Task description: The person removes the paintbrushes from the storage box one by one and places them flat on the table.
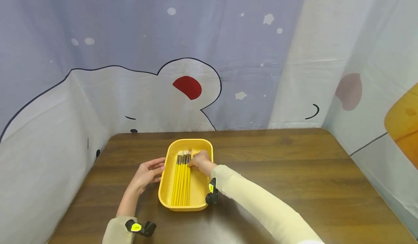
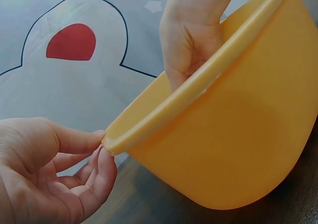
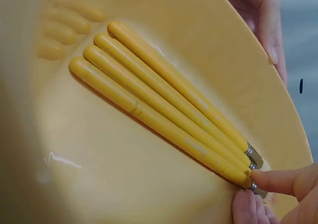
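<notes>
Several yellow-handled paintbrushes [image 1: 180, 186] lie side by side, bristles away from me, in a yellow tray [image 1: 186, 209]. My left hand [image 1: 147, 173] is at the tray's left side; in the left wrist view its thumb and fingers [image 2: 107, 172] pinch the rim. My right hand [image 1: 201, 161] reaches inside from the right. In the right wrist view, its thumb and fingers pinch the outermost paintbrush [image 3: 161, 125] close to the metal ferrule. That brush lies beside the others. The bristles are mostly hidden there by my right hand [image 3: 285, 196].
The tray stands on a brown wooden table [image 1: 277, 164]. A printed curtain [image 1: 248, 55] hangs behind the table and along its sides. Black wrist cameras [image 1: 211, 193] are strapped over both sleeves.
</notes>
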A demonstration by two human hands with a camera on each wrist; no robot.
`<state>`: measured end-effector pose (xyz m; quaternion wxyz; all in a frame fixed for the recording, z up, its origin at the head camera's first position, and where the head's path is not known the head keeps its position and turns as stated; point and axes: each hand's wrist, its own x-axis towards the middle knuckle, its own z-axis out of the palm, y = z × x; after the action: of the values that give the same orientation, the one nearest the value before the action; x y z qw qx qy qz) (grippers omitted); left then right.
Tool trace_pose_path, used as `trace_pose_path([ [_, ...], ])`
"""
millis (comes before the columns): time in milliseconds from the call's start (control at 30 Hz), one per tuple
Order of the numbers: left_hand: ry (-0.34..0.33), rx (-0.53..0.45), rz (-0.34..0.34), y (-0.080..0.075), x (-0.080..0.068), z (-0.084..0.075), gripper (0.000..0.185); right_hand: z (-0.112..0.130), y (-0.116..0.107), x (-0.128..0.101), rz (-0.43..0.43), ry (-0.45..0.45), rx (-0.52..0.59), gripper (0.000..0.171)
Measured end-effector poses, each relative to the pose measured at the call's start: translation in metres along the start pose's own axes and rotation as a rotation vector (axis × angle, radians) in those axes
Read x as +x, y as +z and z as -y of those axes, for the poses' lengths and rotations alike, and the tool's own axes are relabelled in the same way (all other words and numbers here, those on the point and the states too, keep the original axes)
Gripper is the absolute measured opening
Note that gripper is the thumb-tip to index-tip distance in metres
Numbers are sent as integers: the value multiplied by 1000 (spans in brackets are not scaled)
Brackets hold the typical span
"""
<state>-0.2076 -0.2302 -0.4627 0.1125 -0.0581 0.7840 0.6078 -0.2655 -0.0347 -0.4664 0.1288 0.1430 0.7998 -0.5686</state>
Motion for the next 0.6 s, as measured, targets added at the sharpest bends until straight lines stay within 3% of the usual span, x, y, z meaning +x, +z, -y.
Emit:
trace_pose_path([
  [333,-11,2,-3,0,-1,-1,47,-4,2,3,-5,-82,-150,30],
  [600,-6,-5,-1,0,0,-2,47,-5,1,3,40,-80,-176,17],
])
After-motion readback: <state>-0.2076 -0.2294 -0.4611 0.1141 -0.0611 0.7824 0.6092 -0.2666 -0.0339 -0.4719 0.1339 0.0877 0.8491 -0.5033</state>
